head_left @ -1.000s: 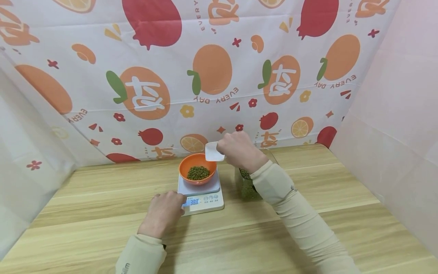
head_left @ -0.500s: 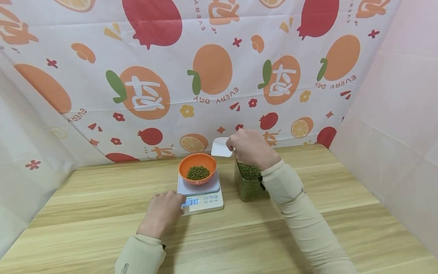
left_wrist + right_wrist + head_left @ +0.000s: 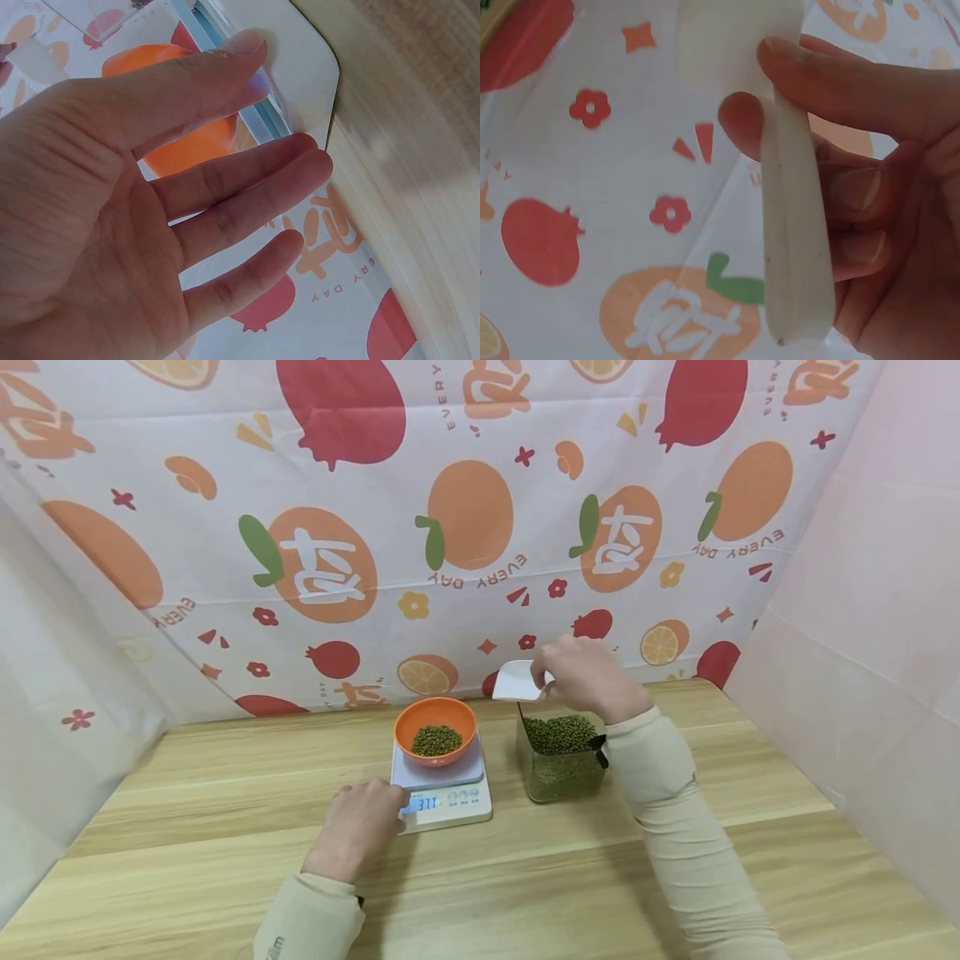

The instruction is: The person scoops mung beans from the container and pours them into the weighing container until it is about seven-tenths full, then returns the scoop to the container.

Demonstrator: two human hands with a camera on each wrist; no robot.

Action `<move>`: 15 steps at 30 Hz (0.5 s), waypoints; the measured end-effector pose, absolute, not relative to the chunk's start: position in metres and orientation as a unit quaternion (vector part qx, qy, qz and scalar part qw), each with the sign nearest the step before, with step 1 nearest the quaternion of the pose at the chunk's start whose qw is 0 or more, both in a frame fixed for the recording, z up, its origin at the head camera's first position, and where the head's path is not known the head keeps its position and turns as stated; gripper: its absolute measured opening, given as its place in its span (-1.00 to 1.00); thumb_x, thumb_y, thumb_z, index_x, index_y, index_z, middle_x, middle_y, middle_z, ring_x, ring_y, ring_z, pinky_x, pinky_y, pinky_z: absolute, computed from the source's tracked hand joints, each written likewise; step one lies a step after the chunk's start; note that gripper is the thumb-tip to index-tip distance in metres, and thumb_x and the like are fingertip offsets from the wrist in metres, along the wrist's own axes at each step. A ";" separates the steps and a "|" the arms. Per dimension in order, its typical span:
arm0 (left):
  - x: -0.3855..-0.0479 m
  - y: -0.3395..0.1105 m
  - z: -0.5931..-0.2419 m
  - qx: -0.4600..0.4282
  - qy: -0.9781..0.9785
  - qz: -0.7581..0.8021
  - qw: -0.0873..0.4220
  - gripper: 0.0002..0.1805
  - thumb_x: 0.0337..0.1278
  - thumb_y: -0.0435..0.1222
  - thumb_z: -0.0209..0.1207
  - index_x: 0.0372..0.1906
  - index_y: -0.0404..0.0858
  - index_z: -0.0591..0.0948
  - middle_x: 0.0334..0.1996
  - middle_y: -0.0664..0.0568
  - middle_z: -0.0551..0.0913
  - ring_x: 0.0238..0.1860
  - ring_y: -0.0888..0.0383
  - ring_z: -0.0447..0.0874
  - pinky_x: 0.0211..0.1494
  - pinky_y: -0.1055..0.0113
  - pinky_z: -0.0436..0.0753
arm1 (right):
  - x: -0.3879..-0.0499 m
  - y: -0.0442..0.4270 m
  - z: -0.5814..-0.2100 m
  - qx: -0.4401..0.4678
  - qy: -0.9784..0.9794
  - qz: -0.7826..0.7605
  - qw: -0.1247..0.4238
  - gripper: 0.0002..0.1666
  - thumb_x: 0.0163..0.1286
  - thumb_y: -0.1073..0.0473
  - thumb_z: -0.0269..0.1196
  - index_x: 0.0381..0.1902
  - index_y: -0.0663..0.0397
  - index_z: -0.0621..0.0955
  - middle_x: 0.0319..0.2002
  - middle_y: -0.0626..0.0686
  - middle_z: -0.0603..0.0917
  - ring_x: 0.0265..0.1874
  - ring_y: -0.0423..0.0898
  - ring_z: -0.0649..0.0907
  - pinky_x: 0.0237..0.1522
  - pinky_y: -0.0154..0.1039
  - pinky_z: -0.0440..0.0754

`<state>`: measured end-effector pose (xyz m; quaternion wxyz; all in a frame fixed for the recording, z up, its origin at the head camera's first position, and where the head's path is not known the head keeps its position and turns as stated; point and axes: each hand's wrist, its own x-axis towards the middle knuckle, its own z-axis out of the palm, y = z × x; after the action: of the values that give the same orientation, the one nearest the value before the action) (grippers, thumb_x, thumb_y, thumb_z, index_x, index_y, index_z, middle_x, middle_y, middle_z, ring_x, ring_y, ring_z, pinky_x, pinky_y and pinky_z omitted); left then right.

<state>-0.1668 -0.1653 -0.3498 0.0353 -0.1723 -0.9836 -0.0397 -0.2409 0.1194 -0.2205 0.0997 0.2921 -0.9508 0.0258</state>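
The scoop [image 3: 516, 682] has moved off the orange bowl [image 3: 407, 725] and now hangs above the back left part of the clear container [image 3: 538, 781], while the display [image 3: 424, 804] has dropped from about 38.8 to 37.7 and stays there — a sign, I judge, that the bowl's load is settled for now. Whether the scoop carries anything is hidden. The bowl, with its green beans [image 3: 437, 741], sits on the scale [image 3: 467, 814] towards the worktop's [image 3: 225, 827] back edge; the container stands just right of it. The right hand [image 3: 588, 677] reaches in from the front edge, fingers [image 3: 742, 124] pinching the scoop's handle [image 3: 795, 247]. The left hand [image 3: 358, 825] touches the scale's front left corner — fingers [image 3: 240, 214] nearly straight and loosely spread.
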 end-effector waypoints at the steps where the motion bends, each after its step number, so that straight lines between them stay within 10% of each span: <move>1: -0.167 -0.165 -0.350 -0.173 -0.983 -0.041 0.036 -0.79 -0.06 -0.36 0.51 -0.26 -0.27 0.76 -0.38 -0.08 0.74 -0.45 0.03 0.67 -0.33 0.05 0.67 | -0.241 0.123 -0.219 0.291 -0.952 0.028 0.097 -0.80 0.14 0.45 0.35 -0.38 0.06 0.78 -0.22 0.07 0.74 -0.27 0.04 0.64 -0.29 -0.03 0.63; 15: -0.167 -0.165 -0.350 -0.172 -0.984 -0.041 0.032 -0.78 -0.07 -0.36 0.51 -0.25 -0.27 0.76 -0.37 -0.08 0.74 -0.45 0.03 0.66 -0.31 0.04 0.67 | -0.243 0.141 -0.202 0.287 -0.956 0.011 0.064 -0.68 0.10 0.57 0.19 -0.47 0.09 0.74 -0.32 0.08 0.73 -0.30 0.05 0.67 -0.23 0.04 0.64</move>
<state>-0.1667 -0.1647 -0.3497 0.0324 -0.1721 -0.9837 -0.0414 -0.2431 0.1410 -0.2016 0.0638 0.2871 -0.9557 0.0113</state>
